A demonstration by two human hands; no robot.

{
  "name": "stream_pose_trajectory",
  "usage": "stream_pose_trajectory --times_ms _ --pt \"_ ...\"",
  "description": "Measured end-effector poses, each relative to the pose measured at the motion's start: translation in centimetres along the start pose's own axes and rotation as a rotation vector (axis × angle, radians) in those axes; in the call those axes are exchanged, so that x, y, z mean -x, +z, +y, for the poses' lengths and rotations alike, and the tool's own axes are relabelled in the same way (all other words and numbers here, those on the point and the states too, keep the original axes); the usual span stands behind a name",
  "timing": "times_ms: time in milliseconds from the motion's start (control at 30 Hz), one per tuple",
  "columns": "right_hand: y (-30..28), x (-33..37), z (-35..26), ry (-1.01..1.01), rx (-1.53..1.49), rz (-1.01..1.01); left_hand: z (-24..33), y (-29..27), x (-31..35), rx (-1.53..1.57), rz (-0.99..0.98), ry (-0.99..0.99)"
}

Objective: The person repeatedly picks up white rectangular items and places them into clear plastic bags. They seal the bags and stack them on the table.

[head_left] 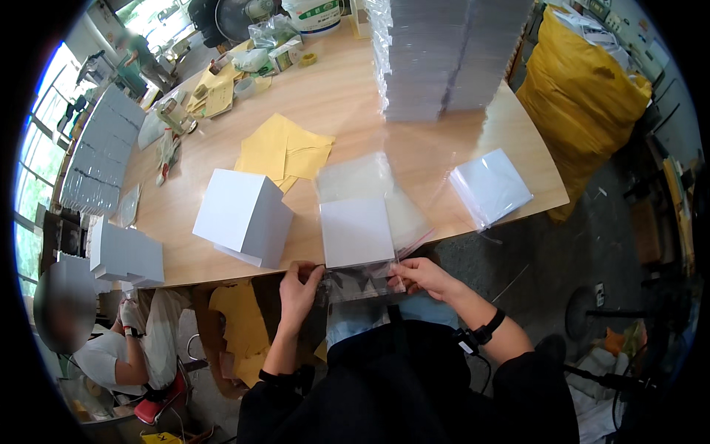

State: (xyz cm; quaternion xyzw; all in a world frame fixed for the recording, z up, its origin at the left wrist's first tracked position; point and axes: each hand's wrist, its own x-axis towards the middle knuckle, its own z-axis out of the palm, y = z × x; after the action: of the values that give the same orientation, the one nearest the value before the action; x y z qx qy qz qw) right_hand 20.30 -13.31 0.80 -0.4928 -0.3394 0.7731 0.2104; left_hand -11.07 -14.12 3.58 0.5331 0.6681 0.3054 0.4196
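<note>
At the table's near edge, a square white card or stack of cards (359, 233) lies partly in a clear plastic bag (362, 283), whose loose end hangs over the edge. My left hand (299, 291) pinches the bag's left corner between thumb and fingers. On the opposite side, my right hand (423, 277) grips the bag's right edge. Beneath and beyond the card lies a pile of flat clear bags (355, 177). A tall block of white cards (242, 214) stands to the left. Over on the right sits a wrapped white stack (492, 187).
Yellow envelopes (285, 150) lie mid-table. A tall plastic-wrapped stack (451, 59) rises at the back, beside a big yellow sack (580, 103) on the floor. A seated co-worker (111, 348) is at the left, near more white stacks (129, 251). A cardboard box (211, 325) stands below the table.
</note>
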Motion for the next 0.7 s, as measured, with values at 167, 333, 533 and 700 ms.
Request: stream_pose_trajectory --times_ms 167,333,533,700 --pt "0.5 0.9 1.7 0.037 -0.096 -0.101 6.5 3.5 1.8 -0.274 -0.241 0.523" --pt "0.4 2.2 2.7 -0.002 -0.349 -0.159 7.7 8.9 2.0 -0.459 -0.295 0.701" --pt "0.9 2.7 3.3 -0.038 -0.504 -0.128 7.2 10.3 1.8 -0.458 -0.264 0.712" --pt "1.0 0.7 2.0 -0.052 -0.452 -0.036 6.3 11.0 1.9 -0.457 -0.282 0.659"
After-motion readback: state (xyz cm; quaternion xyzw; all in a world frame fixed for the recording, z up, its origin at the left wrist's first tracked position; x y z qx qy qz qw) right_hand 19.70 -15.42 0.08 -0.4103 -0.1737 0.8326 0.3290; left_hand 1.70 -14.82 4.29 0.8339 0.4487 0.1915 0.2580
